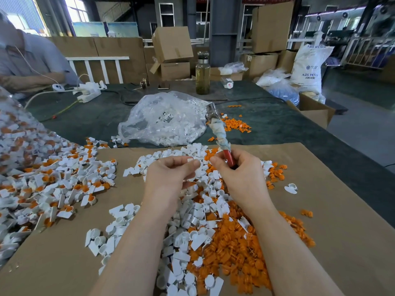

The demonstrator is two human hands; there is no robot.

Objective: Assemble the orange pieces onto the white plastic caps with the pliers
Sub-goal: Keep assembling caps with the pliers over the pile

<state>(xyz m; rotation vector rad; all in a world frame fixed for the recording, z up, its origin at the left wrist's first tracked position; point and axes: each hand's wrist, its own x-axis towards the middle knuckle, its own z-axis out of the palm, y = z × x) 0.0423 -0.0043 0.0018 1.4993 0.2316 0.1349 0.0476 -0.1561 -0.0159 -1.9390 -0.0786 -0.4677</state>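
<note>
My left hand (171, 174) pinches a small white plastic cap (190, 160) between thumb and fingertips. My right hand (239, 171) grips the red handle of the pliers (220, 133), whose cloth-wrapped shaft and metal jaws point up and away. Both hands hover close together over a mixed heap of loose white caps (192, 210) and orange pieces (235, 253) on a cardboard sheet (320, 189). To the left lies a pile of assembled caps with orange inserts (53, 184).
A clear plastic bag of white caps (166, 122) lies behind the cardboard, with more orange pieces (235, 124) to its right. A glass bottle (202, 73), a power strip (88, 94) and cardboard boxes stand farther back. A seated person (27, 60) is at the far left.
</note>
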